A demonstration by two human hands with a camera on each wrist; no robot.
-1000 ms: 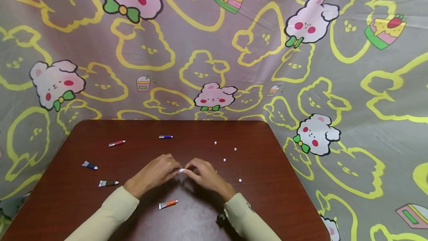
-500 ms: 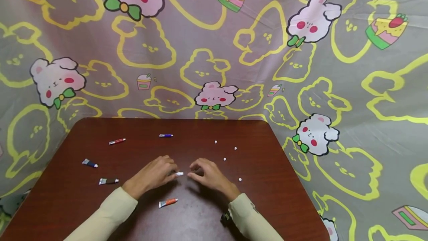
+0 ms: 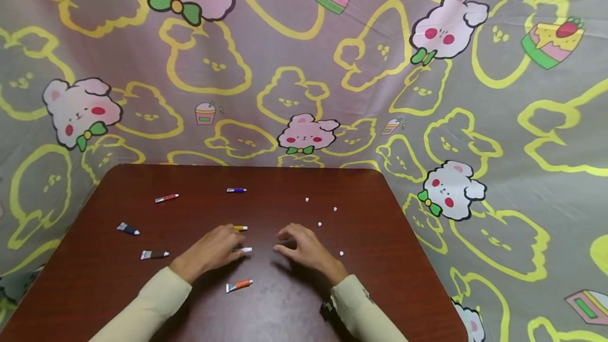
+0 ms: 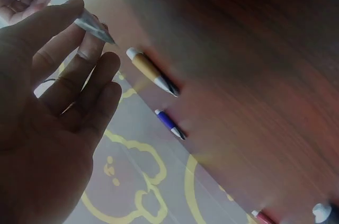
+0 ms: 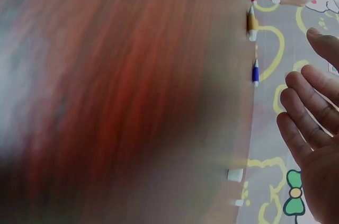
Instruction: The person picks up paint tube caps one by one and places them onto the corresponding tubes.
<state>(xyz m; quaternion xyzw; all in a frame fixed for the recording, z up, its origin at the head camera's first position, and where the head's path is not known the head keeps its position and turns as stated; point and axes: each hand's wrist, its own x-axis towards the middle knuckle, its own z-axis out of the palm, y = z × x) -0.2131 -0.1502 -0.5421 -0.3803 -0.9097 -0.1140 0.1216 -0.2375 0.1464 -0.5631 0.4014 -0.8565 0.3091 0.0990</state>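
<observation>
Head feed count: I get 1 red tube point(image 3: 167, 198), 1 violet tube point(image 3: 236, 190), 1 yellow tube point(image 3: 240, 228), 1 white tube point(image 3: 247, 249), 1 navy tube point(image 3: 129, 228), 1 brown tube point(image 3: 154, 254), 1 orange tube point(image 3: 239, 285); 7 in all; I see 4 small white pieces point(image 3: 320, 224); 1 left hand point(image 3: 211, 249), 1 right hand point(image 3: 306, 247); 2 sleeves point(image 3: 147, 302); 1 table point(image 3: 294, 315).

Held tube point(image 4: 97, 27) silvery grey; yellow tube point(image 3: 240, 228) and orange tube point(image 3: 239, 285) both white-capped. Table point(image 3: 285, 310) reddish-brown, wood-grained. Backdrop cloth point(image 3: 266, 57) grey, yellow animal outlines.
</observation>
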